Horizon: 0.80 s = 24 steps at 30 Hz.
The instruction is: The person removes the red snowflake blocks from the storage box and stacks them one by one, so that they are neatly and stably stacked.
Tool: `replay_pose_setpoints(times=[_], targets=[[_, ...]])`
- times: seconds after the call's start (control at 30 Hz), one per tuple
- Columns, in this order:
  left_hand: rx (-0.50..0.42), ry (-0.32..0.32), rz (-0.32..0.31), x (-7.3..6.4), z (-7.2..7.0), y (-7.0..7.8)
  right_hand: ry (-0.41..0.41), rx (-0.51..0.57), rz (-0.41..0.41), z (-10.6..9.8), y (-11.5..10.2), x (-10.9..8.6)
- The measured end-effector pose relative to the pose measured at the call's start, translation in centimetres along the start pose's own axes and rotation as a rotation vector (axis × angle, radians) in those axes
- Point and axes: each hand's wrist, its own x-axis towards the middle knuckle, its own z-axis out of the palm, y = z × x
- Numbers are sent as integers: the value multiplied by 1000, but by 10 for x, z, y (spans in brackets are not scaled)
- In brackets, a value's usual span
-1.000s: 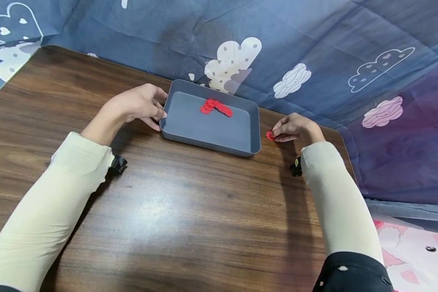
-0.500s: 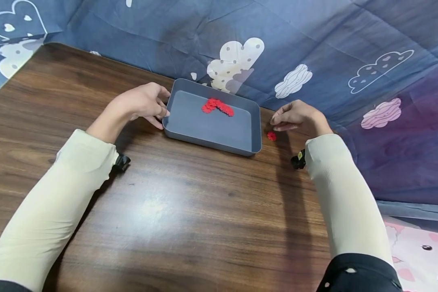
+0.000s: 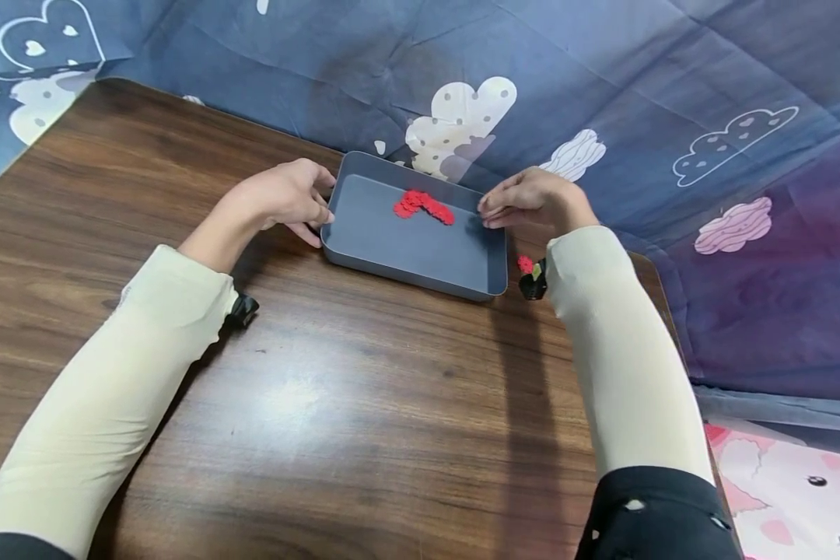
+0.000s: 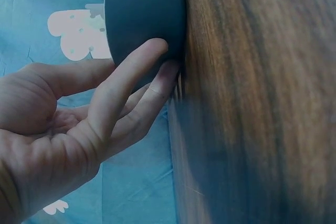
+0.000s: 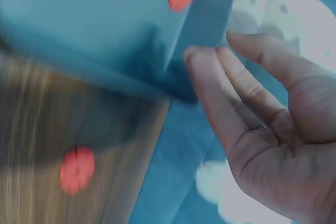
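Observation:
A shallow grey tray [image 3: 420, 268] lies on the wooden table. Inside it, several overlapping red scalloped discs [image 3: 423, 206] form a bent line. My left hand [image 3: 287, 194] holds the tray's left end, one fingertip over the rim; in the left wrist view other fingers [image 4: 142, 61] rest on the outer wall. My right hand [image 3: 528, 198] is at the tray's far right corner, fingers extended with nothing seen between them. Its fingertips [image 5: 194, 56] overlap the wall in the right wrist view; contact cannot be told. A single red scalloped disc [image 3: 525, 264] lies on the table right of the tray.
A blue curtain [image 3: 364, 85] with cloud prints hangs right behind the tray and runs along the table's right side. Bare wooden table [image 3: 392, 404] stretches in front. A pink printed cloth [image 3: 798, 498] is at the lower right.
My right hand has left the red disc on the table, risen and moved left to the tray's right end. The left hand has stayed on the tray; the view has shifted slightly.

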Motion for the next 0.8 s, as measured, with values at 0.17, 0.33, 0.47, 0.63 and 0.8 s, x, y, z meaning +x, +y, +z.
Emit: replay_pose_setpoints(times=[0.17,0.33,0.47,0.63,0.8], targets=[[15,4,3,0,0,0,53,-77,27,28,-15,12],[23,10,10,-1,0,-1,72,-69,50,45,-21,23],[26,13,5,-1,1,0,94,-111,71,54,-21,31],[35,17,-1,0,0,0,116,-133,107,59,-20,37],[36,19,-10,0,-1,1,99,-146,111,59,-19,39]])
